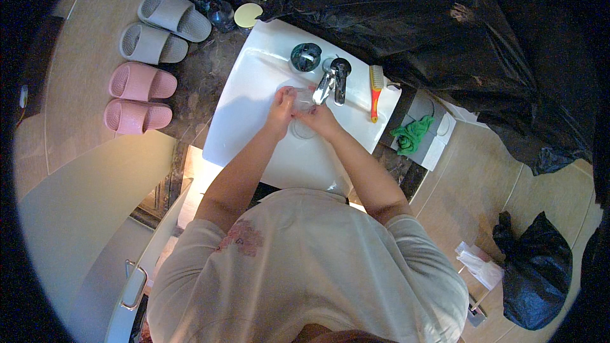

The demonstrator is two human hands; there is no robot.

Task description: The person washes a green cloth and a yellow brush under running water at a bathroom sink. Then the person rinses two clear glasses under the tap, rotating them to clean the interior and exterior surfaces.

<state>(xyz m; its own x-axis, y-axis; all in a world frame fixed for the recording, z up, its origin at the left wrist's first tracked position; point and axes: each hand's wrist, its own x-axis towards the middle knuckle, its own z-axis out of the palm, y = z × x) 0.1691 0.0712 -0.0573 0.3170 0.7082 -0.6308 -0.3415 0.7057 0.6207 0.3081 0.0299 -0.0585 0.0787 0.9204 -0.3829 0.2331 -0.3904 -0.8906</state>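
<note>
Both hands are over the white washbasin (243, 119), just below the chrome faucet (329, 81). My left hand (282, 109) grips a clear see-through container (303, 98) from its left side. From the lower right, my right hand (318, 118) has its fingers on the same container. Its far end lies close to the faucet's spout, and whether water runs is not plain. Under the hands a round drain (303, 129) shows in the basin. A dark round glass-like cup (306, 57) stands on the basin's back ledge.
A brush with a red and yellow handle (375, 95) lies on the basin's right ledge. Green cloth (412, 134) rests on the counter beyond. Grey slippers (174, 16), pink slippers (143, 81), bottles (219, 14) and a yellow-lidded jar (248, 15) stand left. Black plastic sheeting (405, 24) hangs behind.
</note>
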